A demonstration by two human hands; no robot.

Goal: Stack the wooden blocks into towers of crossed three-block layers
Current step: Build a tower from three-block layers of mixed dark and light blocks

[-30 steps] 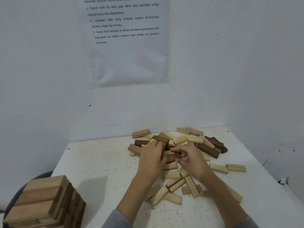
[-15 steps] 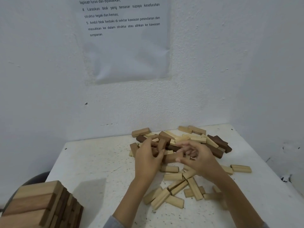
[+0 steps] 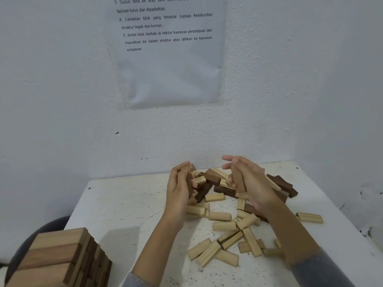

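blocks: left hand (image 3: 179, 189) curls round first brown block (image 3: 187, 179), right hand (image 3: 251, 183) grips second brown block (image 3: 238, 181), both above the pile (image 3: 223, 224) on the tabletop (image 3: 124, 208) | risk: a loose hold could drop a block and scatter the pile | hidden: tower (image 3: 58, 255) cut off bottom left; the left hand may hide more blocks

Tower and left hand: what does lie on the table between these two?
Nothing: in the head view the table between tower and left hand, which grips a block, is bare but for a shadow.
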